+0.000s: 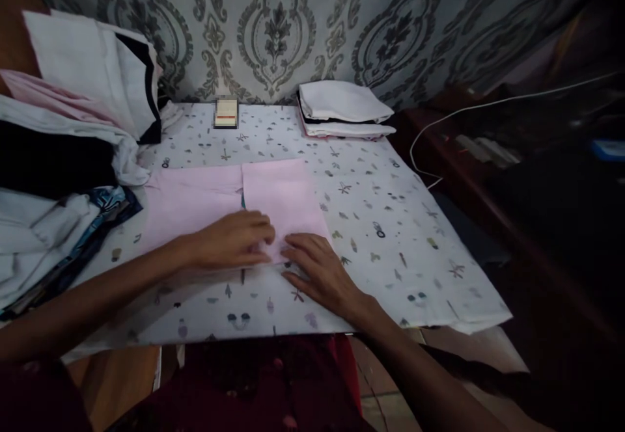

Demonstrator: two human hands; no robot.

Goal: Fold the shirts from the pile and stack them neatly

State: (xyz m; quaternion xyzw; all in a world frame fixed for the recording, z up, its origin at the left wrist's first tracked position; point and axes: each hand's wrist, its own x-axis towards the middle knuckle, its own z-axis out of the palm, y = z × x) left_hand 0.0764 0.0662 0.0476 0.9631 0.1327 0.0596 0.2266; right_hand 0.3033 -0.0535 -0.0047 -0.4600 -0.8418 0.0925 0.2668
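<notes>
A light pink piece of clothing [195, 205] lies flat on the patterned tablecloth, with its right part folded over into a panel whose edge runs down the middle. My left hand [234, 240] rests over the near part of the pink cloth, fingers bent and thumb apart from them. At the near right corner, my right hand [319, 269] lies with fingers stretched out, their tips touching the cloth. No cloth is visibly gripped in either hand. A small teal spot shows at the fold, close to my left knuckles.
A heap of white, black and pink clothes [73, 133] fills the table's left side. Folded clothes [344, 110] are stacked at the back right. A small pixelated box [226, 113] stands at the back. A white cable [488, 101] hangs at right. The tablecloth [390, 243] bears small printed motifs.
</notes>
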